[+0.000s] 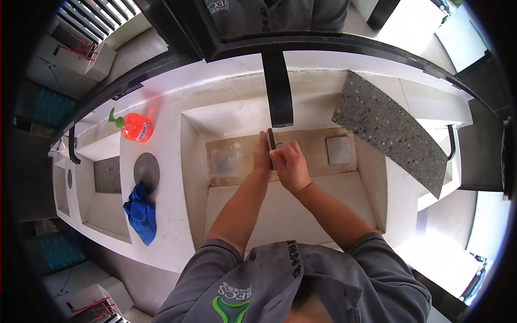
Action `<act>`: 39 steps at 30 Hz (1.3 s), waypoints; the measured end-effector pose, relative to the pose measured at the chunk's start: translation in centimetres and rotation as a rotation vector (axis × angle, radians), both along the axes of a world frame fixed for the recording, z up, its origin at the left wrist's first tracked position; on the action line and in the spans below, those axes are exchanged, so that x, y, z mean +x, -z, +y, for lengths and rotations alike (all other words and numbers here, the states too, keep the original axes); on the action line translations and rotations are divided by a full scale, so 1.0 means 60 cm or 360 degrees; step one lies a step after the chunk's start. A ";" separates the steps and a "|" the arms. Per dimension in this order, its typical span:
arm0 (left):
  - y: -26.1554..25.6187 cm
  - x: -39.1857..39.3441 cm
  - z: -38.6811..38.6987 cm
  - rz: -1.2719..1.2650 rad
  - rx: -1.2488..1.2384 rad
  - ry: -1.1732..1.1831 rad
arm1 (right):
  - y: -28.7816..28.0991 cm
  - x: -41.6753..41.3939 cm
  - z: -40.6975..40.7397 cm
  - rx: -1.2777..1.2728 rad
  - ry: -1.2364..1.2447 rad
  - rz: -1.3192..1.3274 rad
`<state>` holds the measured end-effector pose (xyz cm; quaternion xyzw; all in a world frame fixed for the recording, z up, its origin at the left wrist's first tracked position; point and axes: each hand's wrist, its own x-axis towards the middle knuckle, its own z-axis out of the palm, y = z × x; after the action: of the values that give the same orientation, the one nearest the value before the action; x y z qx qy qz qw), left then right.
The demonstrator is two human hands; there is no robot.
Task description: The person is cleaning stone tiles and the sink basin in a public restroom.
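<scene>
Over the basin of a pale stone sink, my left hand (261, 155) holds a thin, flat dark brown piece (271, 147) upright, edge toward the camera. My right hand (294, 165) is pressed to the right side of that piece, with a small yellow thing (273, 153) pinched between thumb and fingers. What the yellow thing is cannot be told. Just beyond the hands, a black spout (280, 101) reaches out over the basin (238, 111). Part of a round drain shows behind my right fingers.
To the left on the counter (169, 226) are a pump bottle of orange-red liquid soap (137, 127), a round grey disc (147, 171) and a crumpled blue cloth (141, 214). A speckled grey stone slab (387, 129) lies slantwise across the right side. A black-framed mirror (282, 18) stands behind.
</scene>
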<state>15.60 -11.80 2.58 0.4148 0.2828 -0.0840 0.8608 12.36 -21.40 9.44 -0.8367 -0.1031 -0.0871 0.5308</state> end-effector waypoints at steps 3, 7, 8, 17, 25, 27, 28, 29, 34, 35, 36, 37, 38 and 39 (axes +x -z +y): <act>-0.016 0.006 -0.003 0.0019 0.0099 0.0029 | -0.005 0.035 0.003 -0.0001 0.0134 -0.0047; 0.035 -0.014 -0.012 -0.0131 0.0103 0.0135 | -0.004 0.097 -0.005 0.0052 0.0229 0.0073; 0.036 -0.023 -0.014 -0.0110 0.0209 0.0236 | -0.002 0.109 -0.008 -0.0004 0.0239 0.0137; 0.027 -0.014 -0.002 -0.0188 -0.0732 0.0424 | 0.025 0.075 -0.007 0.0649 0.0178 0.0887; -0.090 -0.006 -0.010 -0.0329 -0.1093 0.0333 | 0.043 0.069 -0.017 0.0805 0.0383 0.0569; -0.102 -0.004 -0.014 -0.0214 -0.1076 0.0266 | 0.032 0.072 -0.028 0.1101 0.0408 0.0786; -0.099 -0.002 -0.016 -0.0212 -0.1114 0.0265 | 0.032 0.074 -0.034 0.1231 0.0527 0.0781; -0.097 0.001 -0.016 -0.0209 -0.1153 0.0263 | 0.032 0.075 -0.040 0.1359 0.0647 0.0775; -0.088 0.010 -0.027 -0.0159 -0.1220 0.0365 | 0.041 0.059 -0.062 0.1565 0.0646 0.0738; -0.083 0.011 -0.031 -0.0116 -0.1212 0.0317 | 0.067 0.056 -0.058 0.1216 0.0626 0.0612; -0.065 0.012 -0.031 -0.0115 -0.1214 0.0322 | 0.082 0.051 -0.054 0.0867 0.0600 0.0488; -0.042 0.011 -0.026 -0.0164 -0.1247 0.0373 | 0.061 0.040 -0.041 0.0869 0.0596 0.0492; -0.020 0.008 -0.021 -0.0213 -0.1277 0.0424 | 0.036 0.025 -0.029 0.0284 0.0383 0.0008; -0.023 0.005 -0.026 -0.0210 -0.1281 0.0429 | 0.003 0.015 -0.022 -0.0308 0.0167 -0.0470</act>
<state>15.91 -13.37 3.99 0.0836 0.1150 -0.2727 0.9515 13.24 -22.75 9.24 -0.8662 -0.1440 -0.2264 0.4215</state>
